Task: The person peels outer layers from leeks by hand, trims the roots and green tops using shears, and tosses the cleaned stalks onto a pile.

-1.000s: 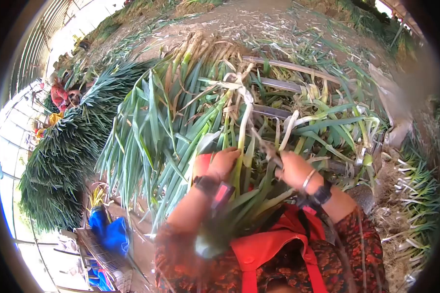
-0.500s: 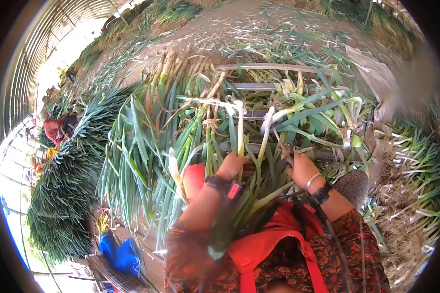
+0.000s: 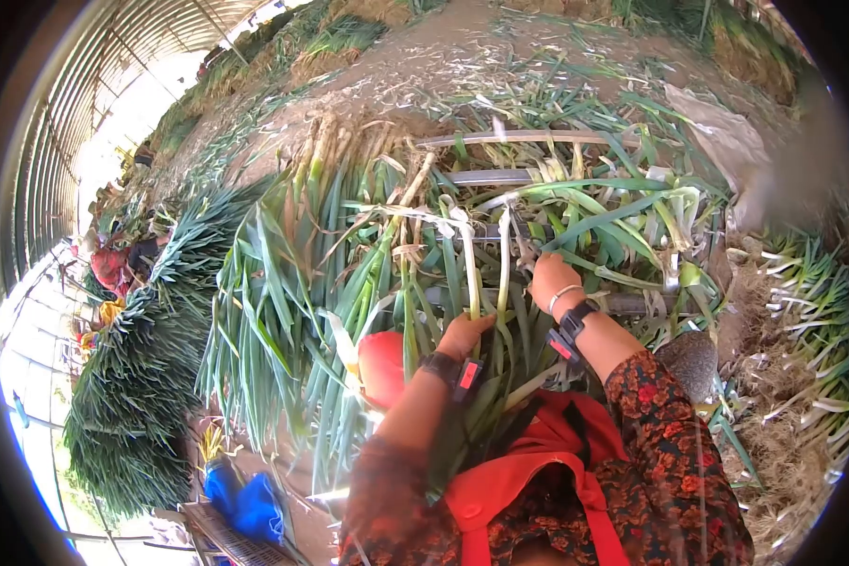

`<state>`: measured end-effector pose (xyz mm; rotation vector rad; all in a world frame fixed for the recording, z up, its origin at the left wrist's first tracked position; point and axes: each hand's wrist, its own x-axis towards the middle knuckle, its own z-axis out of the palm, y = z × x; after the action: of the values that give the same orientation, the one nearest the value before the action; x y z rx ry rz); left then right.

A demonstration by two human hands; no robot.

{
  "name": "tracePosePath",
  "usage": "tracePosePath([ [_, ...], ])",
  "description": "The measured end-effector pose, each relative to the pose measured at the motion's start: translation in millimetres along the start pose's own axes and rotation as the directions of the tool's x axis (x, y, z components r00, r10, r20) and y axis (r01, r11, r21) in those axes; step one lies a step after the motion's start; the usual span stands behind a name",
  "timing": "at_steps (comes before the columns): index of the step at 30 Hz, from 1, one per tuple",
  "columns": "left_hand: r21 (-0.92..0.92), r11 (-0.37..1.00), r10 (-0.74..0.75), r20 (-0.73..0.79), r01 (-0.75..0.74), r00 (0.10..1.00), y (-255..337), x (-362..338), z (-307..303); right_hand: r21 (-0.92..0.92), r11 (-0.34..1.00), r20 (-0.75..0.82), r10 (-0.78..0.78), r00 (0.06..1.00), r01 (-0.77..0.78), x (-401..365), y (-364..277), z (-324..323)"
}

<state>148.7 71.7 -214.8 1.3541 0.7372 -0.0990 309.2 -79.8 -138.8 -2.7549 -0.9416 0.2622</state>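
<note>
The left hand (image 3: 466, 336) grips stalks (image 3: 471, 269). The right hand (image 3: 554, 283), clasping a slender object (image 3: 526, 256), now reaches farther, alongside them.

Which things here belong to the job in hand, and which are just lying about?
Likely part of the job:
white-stemmed stalk in the left hand
dark object at the right hand, too unclear to name

Apparently just lying about:
blue cloth
pale sheet
</note>
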Motion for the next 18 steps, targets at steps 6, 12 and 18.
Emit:
tracePosePath([
  [6,-0.028,0.999,-0.033,0.05,0.035,0.998,18,-18,3,-0.035,0.993,0.091,-0.113,0.989,0.117,-47,-10,-30],
  [12,-0.425,0.887,-0.114,0.174,0.179,0.978,-8,7,-6,0.054,0.994,0.032,-0.1,0.994,0.098,-60,9,-30],
  [18,-0.37,0.921,-0.066,0.16,0.122,0.985,9,-8,1,0.143,0.982,0.162,-0.147,0.976,0.124,-124,11,-37],
])
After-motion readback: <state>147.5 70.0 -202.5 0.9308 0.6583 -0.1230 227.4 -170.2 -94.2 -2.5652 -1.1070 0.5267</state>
